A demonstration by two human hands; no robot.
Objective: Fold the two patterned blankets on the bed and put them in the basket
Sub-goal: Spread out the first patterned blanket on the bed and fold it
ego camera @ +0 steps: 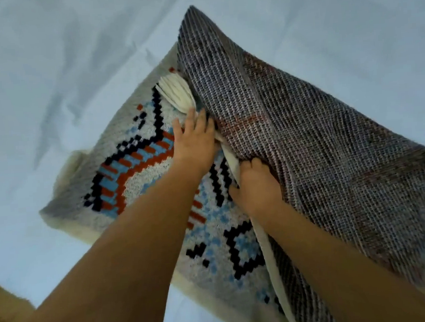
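A person leans over a patterned blanket (136,171) that lies on a pale, creased bed sheet (49,71), with both bare forearms reaching in from the bottom of the head view. The blanket is partly doubled over. Its left half rests flat on the sheet, face up, showing a thick looped pile in off-white with stepped, pixel-like motifs in black, rust red and light blue. Its right half is raised and turned back, so the underside (305,141) faces the camera. This is a flat grey weave of fine diagonal ribs, through which faint reddish and dark bands of the pattern show.

A cream border (263,242) runs along the turned edge between the two halves. A fan of white tassel (176,93) sticks out from under the flap near the far end of the blanket.

The left hand (194,137) lies on the patterned face just below the tassel. Its fingers are stretched out and relaxed, with the tips against the edge of the raised flap, and it grasps nothing that can be seen. The right hand (255,183) sits nearer the camera and close beside the left, and its fingers are curled tightly around the cream border, holding the flap up off the lower layer.

The picture is slightly blurred. The far right corner of the flap hangs over the sheet at the edge of the frame
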